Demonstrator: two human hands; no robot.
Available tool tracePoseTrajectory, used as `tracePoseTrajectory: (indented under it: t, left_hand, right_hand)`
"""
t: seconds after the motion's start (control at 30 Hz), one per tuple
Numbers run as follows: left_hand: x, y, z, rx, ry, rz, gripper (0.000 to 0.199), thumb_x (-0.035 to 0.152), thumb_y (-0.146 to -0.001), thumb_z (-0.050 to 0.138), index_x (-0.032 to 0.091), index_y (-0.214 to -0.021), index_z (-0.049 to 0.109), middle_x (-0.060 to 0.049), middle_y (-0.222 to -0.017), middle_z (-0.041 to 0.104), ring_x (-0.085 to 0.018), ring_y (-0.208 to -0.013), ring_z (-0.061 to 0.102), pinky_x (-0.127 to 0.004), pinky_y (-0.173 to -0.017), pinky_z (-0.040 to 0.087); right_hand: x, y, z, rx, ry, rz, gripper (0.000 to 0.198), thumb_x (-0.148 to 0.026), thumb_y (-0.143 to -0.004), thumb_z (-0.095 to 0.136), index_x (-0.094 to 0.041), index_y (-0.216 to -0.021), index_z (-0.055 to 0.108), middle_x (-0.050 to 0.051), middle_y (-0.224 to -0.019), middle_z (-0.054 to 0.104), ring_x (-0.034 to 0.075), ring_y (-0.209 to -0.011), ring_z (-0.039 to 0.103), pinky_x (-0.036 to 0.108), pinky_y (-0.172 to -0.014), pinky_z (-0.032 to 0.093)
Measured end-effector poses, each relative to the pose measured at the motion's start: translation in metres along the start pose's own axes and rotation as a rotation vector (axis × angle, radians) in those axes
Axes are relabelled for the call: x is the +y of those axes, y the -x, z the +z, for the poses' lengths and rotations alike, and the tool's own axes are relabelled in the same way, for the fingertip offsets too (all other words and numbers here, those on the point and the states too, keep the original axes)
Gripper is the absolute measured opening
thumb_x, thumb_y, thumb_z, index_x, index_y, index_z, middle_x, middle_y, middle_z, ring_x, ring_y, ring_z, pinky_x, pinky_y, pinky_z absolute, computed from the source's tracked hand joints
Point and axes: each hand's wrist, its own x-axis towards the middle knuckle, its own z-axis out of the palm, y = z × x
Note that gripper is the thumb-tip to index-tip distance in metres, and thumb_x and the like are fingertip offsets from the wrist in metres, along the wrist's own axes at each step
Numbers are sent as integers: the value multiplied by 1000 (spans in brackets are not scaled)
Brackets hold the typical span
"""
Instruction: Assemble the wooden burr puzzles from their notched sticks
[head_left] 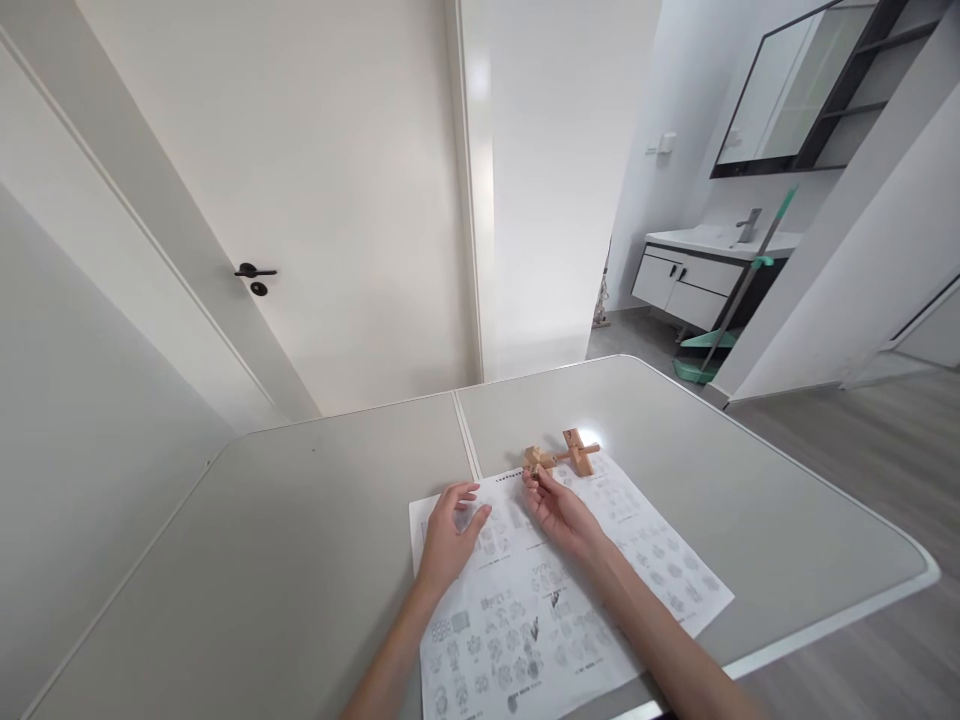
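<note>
My right hand point(561, 512) has its fingertips pinched on a small wooden piece at the paper's far edge. Right against those fingertips is a light wooden block piece point(537, 457), partly hidden by them. Just to its right, a darker wooden cross-shaped piece point(577, 453) with a rod through it lies on the paper's edge. My left hand point(450, 530) rests over the left part of the printed sheet point(517, 580), fingers curved and apart, with nothing in them. Rows of small grey diagrams cover the sheet.
The sheet lies on a grey folding table point(300, 560) with a pale rim and a seam. Beyond it stand a white door point(360, 200) and wall. At the right are a sink cabinet point(686, 280), a mirror point(787, 90) and a green dustpan point(696, 372).
</note>
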Motion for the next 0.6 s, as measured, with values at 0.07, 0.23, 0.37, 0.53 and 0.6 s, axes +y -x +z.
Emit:
tracePoseTrajectory:
  t: [0.07,0.23,0.37,0.53,0.6]
  left_hand:
    - [1,-1,0,-4,-10,26,22,39,-94,62,25,-111,66,-7,-113,70,-22,-101,68,-38,-89,56]
    - [0,-2,0,0,-30,51,20,39,-95,60,25,-107,67,-6,-111,70,-21,-97,69,-38,-88,56]
    - [-2,-2,1,-8,-40,68,19,38,-96,58,24,-105,68,-6,-108,71,-22,-96,69,-38,-89,56]
    - [-1,-2,-1,-11,-47,54,17,36,-94,58,23,-101,68,-6,-103,72,-22,-93,69,-38,-86,56]
    - [0,-3,-1,-18,-50,49,17,35,-95,58,23,-100,68,-5,-101,72,-22,-92,69,-37,-86,55]
  right_hand:
    - [-1,-3,-2,32,-11,-47,11,-20,-91,73,-20,-82,67,2,-84,69,10,-66,65,20,-67,63]
    - [1,0,2,16,24,-65,13,-29,-90,76,-21,-85,67,1,-82,69,11,-67,66,22,-64,64]
    - [8,11,13,-54,162,49,16,-27,-85,82,-17,-89,69,1,-81,67,8,-64,63,18,-61,60]
    - [11,19,22,-78,225,66,19,-26,-82,83,-15,-84,68,-1,-77,64,8,-62,59,17,-61,56]
    - [10,18,22,-74,214,46,20,-27,-81,83,-16,-83,67,-1,-77,63,8,-62,58,17,-59,55]
